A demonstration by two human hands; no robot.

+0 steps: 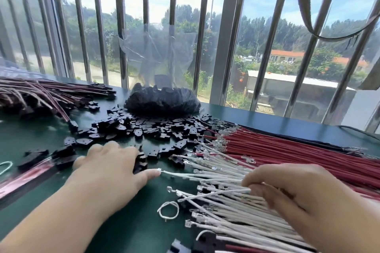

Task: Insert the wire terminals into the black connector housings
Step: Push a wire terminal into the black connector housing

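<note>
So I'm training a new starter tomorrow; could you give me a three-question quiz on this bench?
1. True or false: the red wires lie nearer the window than the white wires.
2. What does the right hand pinch? A) white wire B) red wire C) housing
3. Fill in: the left hand rests by the loose black ____.

Key: 1 true; 2 A; 3 housings.
</note>
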